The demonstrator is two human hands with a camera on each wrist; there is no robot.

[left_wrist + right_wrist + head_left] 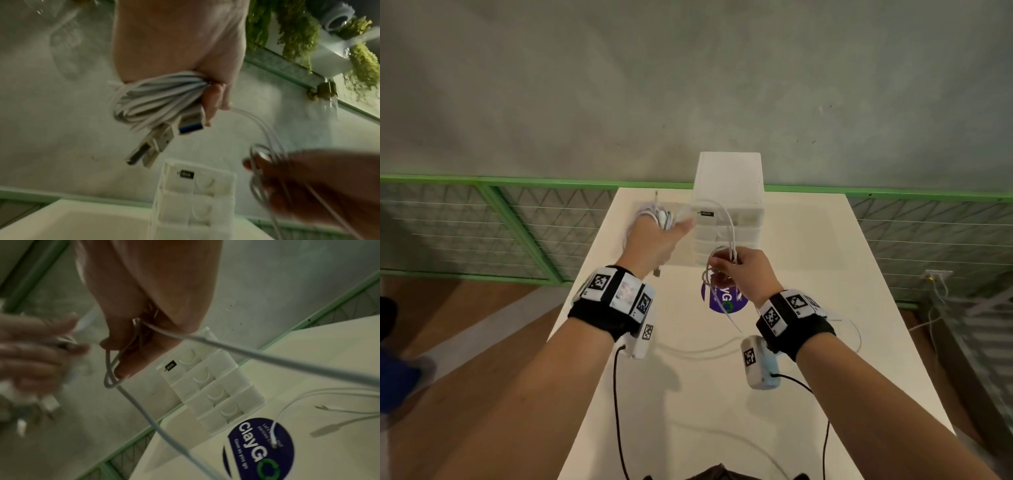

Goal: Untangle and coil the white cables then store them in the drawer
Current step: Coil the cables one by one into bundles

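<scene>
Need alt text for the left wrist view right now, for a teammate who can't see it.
The left hand grips a coiled bundle of white cables, their USB plugs sticking out below. A thin white cable runs from it to loops held by the right hand, above a white drawer unit on the white table.

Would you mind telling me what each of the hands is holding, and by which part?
The left hand grips a coiled bundle of white cables around its loops; the right hand pinches small loops of a thinner white cable.
</scene>
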